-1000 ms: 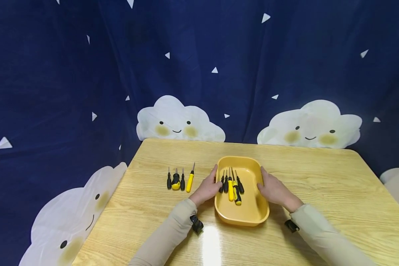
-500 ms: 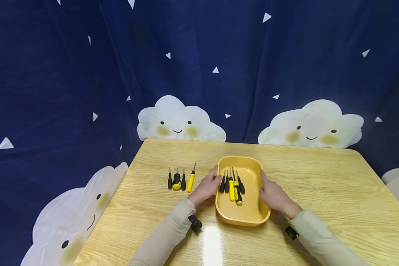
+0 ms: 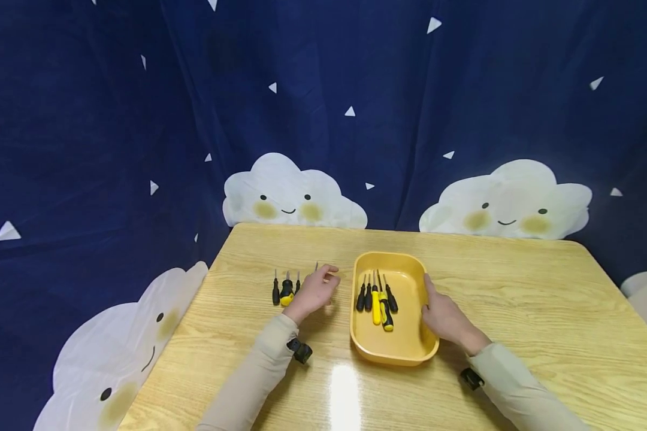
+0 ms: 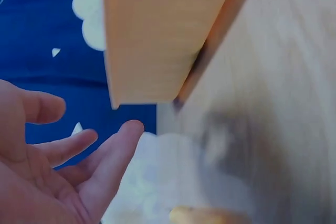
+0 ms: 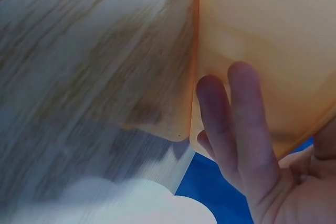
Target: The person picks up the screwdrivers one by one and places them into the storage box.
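Observation:
A yellow plastic tray (image 3: 393, 350) sits on the table, holding several screwdrivers side by side, among them one with a yellow handle (image 3: 376, 308) and one in black and yellow (image 3: 386, 314). My right hand (image 3: 449, 317) grips its right wall; in the right wrist view the fingers (image 5: 245, 108) lie along the outside while the thumb goes behind the rim. To the left of the tray, my left hand (image 3: 314, 293) hovers with loosely bent fingers and nothing in them. It overlaps the right end of a second row of screwdrivers, covering most of the last one.
On the table (image 3: 517, 287) at the left, that row includes a slim black screwdriver (image 3: 275, 291) and a stubby black-and-yellow screwdriver (image 3: 286, 293). A dark blue curtain (image 3: 323, 90) with cloud shapes hangs behind the table's far edge.
My left hand has let go of the tray's left wall and moved left, over the row of screwdrivers. My right hand stays at the right wall, its thumb drawn back from inside the tray.

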Motion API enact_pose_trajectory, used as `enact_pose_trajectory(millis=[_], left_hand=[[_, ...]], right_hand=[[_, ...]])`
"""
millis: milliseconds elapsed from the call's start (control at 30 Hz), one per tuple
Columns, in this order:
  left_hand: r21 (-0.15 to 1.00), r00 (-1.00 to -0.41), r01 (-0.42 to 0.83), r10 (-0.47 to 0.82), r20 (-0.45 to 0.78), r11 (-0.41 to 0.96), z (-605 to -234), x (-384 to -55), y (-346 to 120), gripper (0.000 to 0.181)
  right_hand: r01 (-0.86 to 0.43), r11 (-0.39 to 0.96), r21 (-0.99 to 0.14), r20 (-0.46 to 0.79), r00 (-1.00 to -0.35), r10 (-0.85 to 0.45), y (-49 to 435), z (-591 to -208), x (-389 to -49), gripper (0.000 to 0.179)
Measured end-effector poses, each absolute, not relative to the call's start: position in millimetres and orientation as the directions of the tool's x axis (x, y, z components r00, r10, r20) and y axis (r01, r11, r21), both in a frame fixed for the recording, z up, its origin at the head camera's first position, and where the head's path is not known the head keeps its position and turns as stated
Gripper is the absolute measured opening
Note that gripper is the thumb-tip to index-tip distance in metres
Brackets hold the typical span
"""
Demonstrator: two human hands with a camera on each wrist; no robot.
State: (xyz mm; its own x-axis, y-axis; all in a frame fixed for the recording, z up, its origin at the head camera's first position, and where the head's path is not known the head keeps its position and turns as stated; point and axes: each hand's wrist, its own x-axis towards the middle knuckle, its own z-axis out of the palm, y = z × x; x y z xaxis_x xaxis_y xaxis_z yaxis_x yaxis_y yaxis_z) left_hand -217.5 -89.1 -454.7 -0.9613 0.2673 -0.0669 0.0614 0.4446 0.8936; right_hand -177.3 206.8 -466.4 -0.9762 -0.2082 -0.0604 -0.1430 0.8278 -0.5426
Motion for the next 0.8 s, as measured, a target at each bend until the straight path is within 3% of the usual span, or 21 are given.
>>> enact_pose_trajectory(millis=[267,500,800], left_hand=[[0.783,-0.976,0.134,0.22,-0.003,0.607,-441.4,-224.4,-118.8,0.031],[0.692,-0.984,0.123,0.176,-0.005,0.711,-436.4,-230.5,-140.1,0.029],[0.443,-0.996,0.042,0.074,-0.057,0.895,-436.0,-242.1,-168.0,0.024]], right_hand=[[-0.142,0.834,-0.533,-0.069,-0.975,-0.21,207.0,-465.9,-178.4,0.073],[-0.104,0.839,-0.535,-0.108,-0.976,-0.189,207.3,-466.0,-176.7,0.075],[-0.115,0.84,-0.53,-0.098,-0.976,-0.195,206.1,-466.2,-179.5,0.074]])
